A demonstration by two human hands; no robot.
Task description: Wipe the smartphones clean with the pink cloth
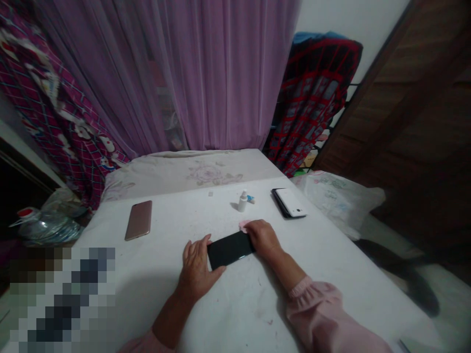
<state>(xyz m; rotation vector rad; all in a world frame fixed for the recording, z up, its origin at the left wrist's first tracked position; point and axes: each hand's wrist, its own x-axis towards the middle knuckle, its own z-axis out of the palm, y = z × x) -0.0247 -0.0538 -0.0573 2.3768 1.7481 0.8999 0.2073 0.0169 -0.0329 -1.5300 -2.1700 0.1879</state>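
Observation:
A smartphone with a dark screen (231, 250) lies on the white cloth, screen up and a little slanted. My left hand (197, 268) grips its left end, thumb at the near edge and fingers at the far corner. At the other end, my right hand (263, 239) has its fingers closed on a pink cloth (244, 225), pressed against the phone's right edge. Just beyond the phone stands a small white spray bottle (242, 201), with a small blue-and-white item (250, 199) beside it whose kind I cannot make out.
A rose-gold phone (139, 220) lies face down to the left. On the right, a white phone (291, 202) rests on a dark flat one (278, 203). A small square piece (210, 194) lies farther back. Purple curtains (228, 73) hang behind the table; a large plastic bottle (40, 225) is at the left.

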